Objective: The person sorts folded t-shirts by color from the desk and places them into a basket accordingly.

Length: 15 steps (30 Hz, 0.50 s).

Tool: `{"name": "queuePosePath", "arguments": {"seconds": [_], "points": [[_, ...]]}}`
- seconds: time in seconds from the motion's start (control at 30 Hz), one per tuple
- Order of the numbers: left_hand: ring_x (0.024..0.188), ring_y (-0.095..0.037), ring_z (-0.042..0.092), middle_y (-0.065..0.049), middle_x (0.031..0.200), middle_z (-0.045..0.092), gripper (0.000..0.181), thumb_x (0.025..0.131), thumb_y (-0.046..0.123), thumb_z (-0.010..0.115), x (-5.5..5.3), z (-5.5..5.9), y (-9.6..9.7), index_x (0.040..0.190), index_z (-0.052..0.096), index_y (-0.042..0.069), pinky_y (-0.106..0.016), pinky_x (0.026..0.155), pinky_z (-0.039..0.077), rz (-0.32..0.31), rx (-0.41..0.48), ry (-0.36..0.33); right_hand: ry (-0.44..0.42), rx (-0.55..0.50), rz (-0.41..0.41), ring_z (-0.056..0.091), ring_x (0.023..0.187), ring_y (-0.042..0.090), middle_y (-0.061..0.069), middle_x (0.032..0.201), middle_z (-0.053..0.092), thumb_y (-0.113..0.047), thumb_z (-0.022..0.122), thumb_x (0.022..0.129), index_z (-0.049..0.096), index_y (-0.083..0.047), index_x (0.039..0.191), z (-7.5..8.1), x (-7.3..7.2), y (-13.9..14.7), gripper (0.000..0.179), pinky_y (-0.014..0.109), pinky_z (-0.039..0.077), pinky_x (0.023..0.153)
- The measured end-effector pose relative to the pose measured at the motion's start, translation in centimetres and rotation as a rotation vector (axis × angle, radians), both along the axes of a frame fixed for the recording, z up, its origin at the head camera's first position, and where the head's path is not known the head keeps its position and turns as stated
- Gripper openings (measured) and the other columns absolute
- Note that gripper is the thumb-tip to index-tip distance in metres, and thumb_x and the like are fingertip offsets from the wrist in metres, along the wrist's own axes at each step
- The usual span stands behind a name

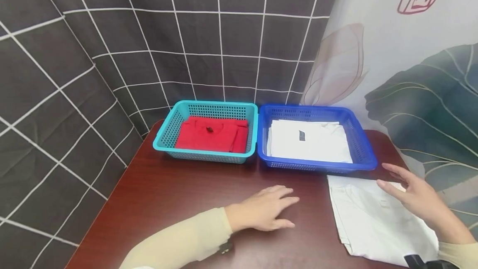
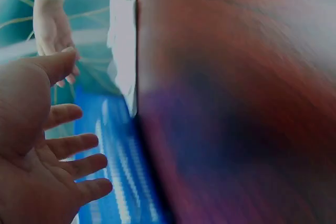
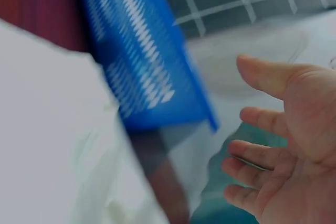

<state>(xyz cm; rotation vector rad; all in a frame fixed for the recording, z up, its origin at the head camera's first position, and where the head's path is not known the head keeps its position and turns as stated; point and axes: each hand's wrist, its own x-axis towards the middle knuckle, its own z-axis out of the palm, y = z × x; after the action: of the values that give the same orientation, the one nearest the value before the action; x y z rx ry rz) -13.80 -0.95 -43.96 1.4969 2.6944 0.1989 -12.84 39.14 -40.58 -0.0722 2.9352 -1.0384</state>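
Observation:
My left hand [image 1: 263, 209] hovers over the middle of the brown table, fingers spread and nothing in them. On the right, my right hand [image 1: 418, 196] is held above the far right part of a folded white garment [image 1: 377, 223], its fingers relaxed and empty. The garment lies at the table's right side, just in front of a blue basket [image 1: 317, 166]. Inside that basket is a folded white shirt [image 1: 313, 140] with a small dark patch. In the right wrist view the fingers [image 3: 262, 121] are apart from the white cloth [image 3: 52, 129].
A teal basket [image 1: 205, 155] stands left of the blue one and holds a folded red shirt [image 1: 213, 134]. Behind the table [image 1: 157, 202] hangs a dark cloth with white grid lines [image 1: 201, 32]. A pale patterned curtain [image 1: 418, 78] is at the right.

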Motion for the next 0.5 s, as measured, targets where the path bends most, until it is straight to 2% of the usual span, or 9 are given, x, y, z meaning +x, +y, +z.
{"name": "queuePosePath", "arguments": {"seconds": [0.07,0.27,0.33,0.5], "points": [[0.140,-0.022,0.030,-0.004,0.153,0.033,0.071,0.092,0.065,0.040,0.2,-0.3,1.9,0.149,0.036,0.023,-0.036,0.114,0.023,-0.015,-0.062,0.021,-0.010,0.017,0.019,0.022,0.126,0.063,0.040,0.143,0.026,-0.033,0.060,0.095,0.026,0.003,0.148,-1.3,0.1,0.9,0.073,0.075,0.027,0.086],[0.143,-0.017,0.018,0.004,0.157,0.018,0.078,0.088,0.075,0.031,1.1,-0.8,7.1,0.153,0.021,0.034,-0.039,0.113,0.025,-0.063,-0.224,0.068,0.030,0.067,0.110,0.008,0.129,0.066,0.044,0.145,0.013,-0.027,0.071,0.087,0.035,0.007,0.143,-5.1,1.1,2.9,0.074,0.081,0.007,0.092],[0.144,-0.016,0.013,0.007,0.158,0.013,0.079,0.086,0.078,0.028,1.2,-1.0,8.6,0.153,0.014,0.039,-0.040,0.113,0.024,-0.069,-0.267,0.068,0.016,0.125,0.134,0.002,0.131,0.065,0.044,0.145,0.010,-0.031,0.072,0.085,0.035,0.006,0.142,-6.1,1.2,3.0,0.078,0.082,0.001,0.089],[0.145,-0.011,0.003,0.012,0.159,-0.001,0.081,0.082,0.082,0.026,1.3,-1.4,12.0,0.151,0.000,0.047,-0.042,0.114,0.021,-0.058,-0.331,0.046,-0.082,0.280,0.138,-0.011,0.132,0.062,0.041,0.147,0.003,-0.047,0.071,0.082,0.029,0.001,0.146,-7.5,1.1,2.7,0.090,0.088,0.002,0.076]]}}
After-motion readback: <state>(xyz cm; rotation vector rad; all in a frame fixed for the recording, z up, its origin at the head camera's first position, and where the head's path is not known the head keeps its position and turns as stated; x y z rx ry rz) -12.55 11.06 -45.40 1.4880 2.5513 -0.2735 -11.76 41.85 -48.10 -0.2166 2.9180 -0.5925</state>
